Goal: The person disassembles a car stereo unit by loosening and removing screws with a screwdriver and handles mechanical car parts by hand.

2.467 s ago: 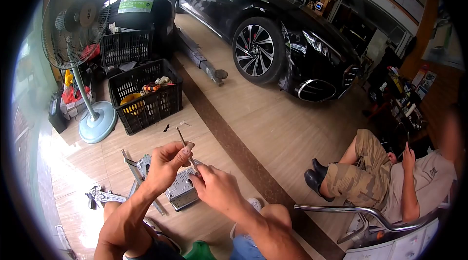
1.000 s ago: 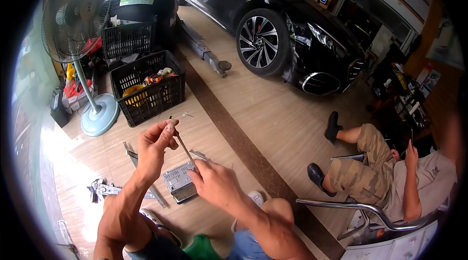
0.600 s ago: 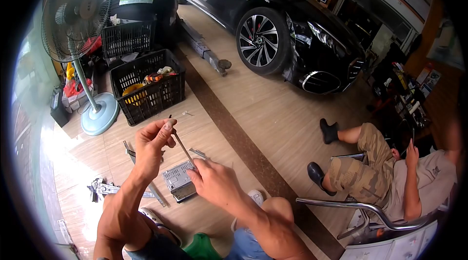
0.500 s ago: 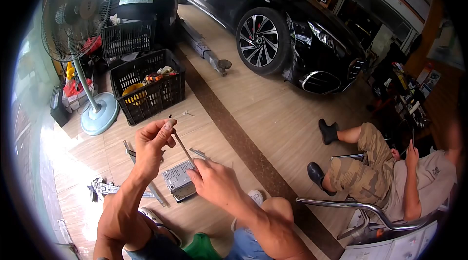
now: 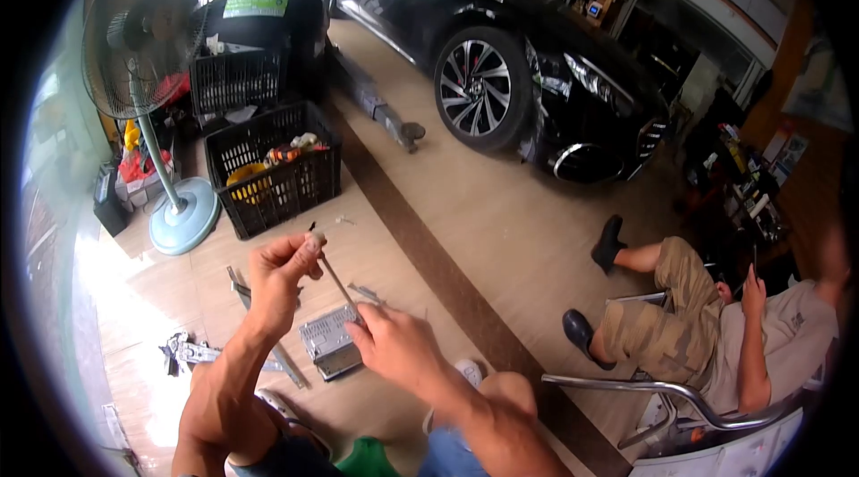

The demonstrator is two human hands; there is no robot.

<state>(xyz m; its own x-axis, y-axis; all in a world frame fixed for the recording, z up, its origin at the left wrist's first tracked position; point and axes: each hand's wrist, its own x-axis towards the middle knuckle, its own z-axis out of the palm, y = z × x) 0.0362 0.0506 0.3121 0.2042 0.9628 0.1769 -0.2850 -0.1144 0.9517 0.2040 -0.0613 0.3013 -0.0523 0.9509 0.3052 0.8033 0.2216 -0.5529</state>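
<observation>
My right hand (image 5: pixel 394 340) is closed around the handle end of a screwdriver (image 5: pixel 336 280), whose thin shaft slants up to the left. At the far end of that shaft, my left hand (image 5: pixel 284 276) is closed in a pinch; a small dark bit shows above the fingertips, too small to name. Below both hands, a silver metal box like a car stereo (image 5: pixel 329 343) rests on the floor, partly covered by my right hand. Narrow metal brackets (image 5: pixel 284 366) lie to its left.
A black plastic crate (image 5: pixel 277 173) with tools and yellow tape stands ahead, beside a standing fan (image 5: pixel 179 208). A black car (image 5: pixel 573 92) is parked beyond a lift arm (image 5: pixel 380 110). On the right, a seated person (image 5: pixel 716 325) holds a phone near a chrome chair rail (image 5: pixel 644 384).
The view has tilted slightly, so the surroundings sit a little lower. Both hands keep their hold on the screwdriver and small piece, with hardly any shift.
</observation>
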